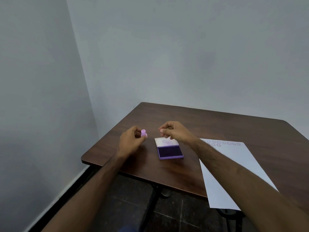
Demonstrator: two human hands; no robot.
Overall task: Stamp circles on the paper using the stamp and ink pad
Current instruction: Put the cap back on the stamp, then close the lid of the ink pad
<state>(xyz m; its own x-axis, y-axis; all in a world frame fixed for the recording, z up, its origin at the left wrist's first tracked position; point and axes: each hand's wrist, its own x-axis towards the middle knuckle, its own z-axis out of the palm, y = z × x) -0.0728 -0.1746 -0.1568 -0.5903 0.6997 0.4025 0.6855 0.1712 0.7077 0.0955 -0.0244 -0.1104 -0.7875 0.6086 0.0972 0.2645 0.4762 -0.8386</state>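
Left hand (132, 139) grasps the stamp (143, 133); right hand (173, 131) pinches the ink pad (169, 150) lid; no writing legible.

1. A person's left hand (132, 139) pinches a small purple stamp (143, 133) above a dark wooden table (209, 124).
2. The right hand (173, 131), fingers curled, hovers over the raised white lid of an open purple ink pad (169, 151).
3. A white paper (234, 164), rows of stamped circles along its far edge, overhangs the table's near edge on the right.
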